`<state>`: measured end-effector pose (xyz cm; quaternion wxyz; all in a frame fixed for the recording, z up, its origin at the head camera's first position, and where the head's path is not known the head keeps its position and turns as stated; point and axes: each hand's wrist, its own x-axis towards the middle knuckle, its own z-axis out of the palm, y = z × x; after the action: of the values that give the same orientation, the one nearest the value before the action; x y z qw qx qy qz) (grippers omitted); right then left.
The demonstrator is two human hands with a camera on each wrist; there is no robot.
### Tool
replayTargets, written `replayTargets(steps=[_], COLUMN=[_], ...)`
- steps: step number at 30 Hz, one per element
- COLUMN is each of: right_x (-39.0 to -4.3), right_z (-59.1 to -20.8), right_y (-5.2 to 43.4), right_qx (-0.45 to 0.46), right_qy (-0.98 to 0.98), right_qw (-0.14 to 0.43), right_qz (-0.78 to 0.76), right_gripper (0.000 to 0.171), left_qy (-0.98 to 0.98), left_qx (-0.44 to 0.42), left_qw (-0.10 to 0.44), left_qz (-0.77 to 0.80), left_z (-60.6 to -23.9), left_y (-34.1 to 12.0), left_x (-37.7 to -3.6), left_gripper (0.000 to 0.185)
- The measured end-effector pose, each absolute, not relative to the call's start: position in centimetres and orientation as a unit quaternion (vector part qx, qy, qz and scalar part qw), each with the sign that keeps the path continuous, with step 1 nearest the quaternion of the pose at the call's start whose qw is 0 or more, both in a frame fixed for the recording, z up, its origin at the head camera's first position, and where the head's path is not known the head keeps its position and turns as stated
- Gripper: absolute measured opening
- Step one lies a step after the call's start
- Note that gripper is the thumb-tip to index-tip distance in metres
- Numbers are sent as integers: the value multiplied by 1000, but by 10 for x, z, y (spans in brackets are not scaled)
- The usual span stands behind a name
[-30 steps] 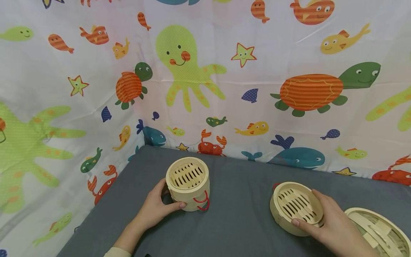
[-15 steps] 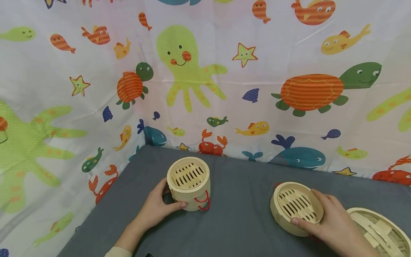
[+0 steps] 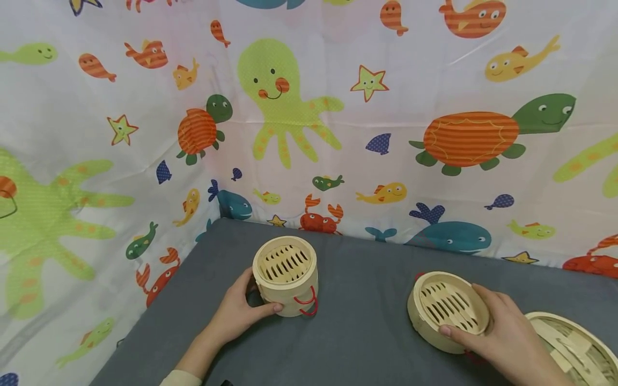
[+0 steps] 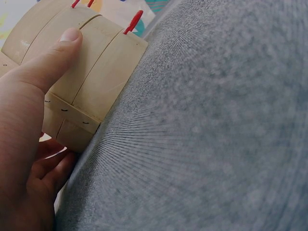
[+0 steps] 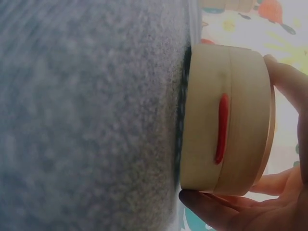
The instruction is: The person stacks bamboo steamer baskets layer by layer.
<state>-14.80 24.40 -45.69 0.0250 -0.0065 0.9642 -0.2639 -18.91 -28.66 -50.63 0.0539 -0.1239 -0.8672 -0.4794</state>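
A stack of small bamboo steamer baskets (image 3: pixel 286 292) with red handles stands on the dark grey cloth, left of the middle. My left hand (image 3: pixel 237 311) grips it low down, thumb along the near side and fingers round the left. In the left wrist view the thumb presses the pale wall of the stack (image 4: pixel 103 72), its base on the cloth. Farther right, my right hand (image 3: pixel 502 329) holds a smaller, lower bamboo steamer basket (image 3: pixel 427 328) by its right side, slatted floor facing up. The right wrist view shows this basket (image 5: pixel 207 120) close over the cloth, fingers at both edges.
A wide bamboo steamer lid (image 3: pixel 576 348) lies at the lower right, partly behind my right forearm. Dark grey cloth (image 3: pixel 359 321) covers the table between the two hands. A white curtain (image 3: pixel 309 145) printed with sea animals hangs behind and to the left.
Both hands keep their grips in nearly the same places. The red handle under the right hand's thumb shows more now than a second ago. The whole head view has shifted slightly.
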Motion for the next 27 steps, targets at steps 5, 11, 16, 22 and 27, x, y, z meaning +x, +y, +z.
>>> replayTargets(steps=[5, 11, 16, 22, 27], right_x=[-149, -148, -147, -146, -148], right_z=[-455, -450, -444, -437, -429], right_y=[241, 236, 226, 211, 199], right_qx=[-11, -18, -23, -45, -55], right_qy=[965, 964, 961, 953, 946], right_qw=[15, -1, -20, -56, -67], right_qz=[-261, -265, -274, -294, -311], right_gripper=[125, 122, 120, 115, 113], left_qy=[-869, -868, -867, -868, -870], left_qx=[-120, -115, -114, -108, -108], left_qw=[53, 47, 44, 42, 39], left_qz=[-478, -481, -482, -483, -480], left_z=[-507, -507, -506, -506, -505], left_y=[-288, -286, -285, -284, -284], left_x=[-189, -189, -188, -188, -189], left_gripper=[102, 102, 102, 105, 105])
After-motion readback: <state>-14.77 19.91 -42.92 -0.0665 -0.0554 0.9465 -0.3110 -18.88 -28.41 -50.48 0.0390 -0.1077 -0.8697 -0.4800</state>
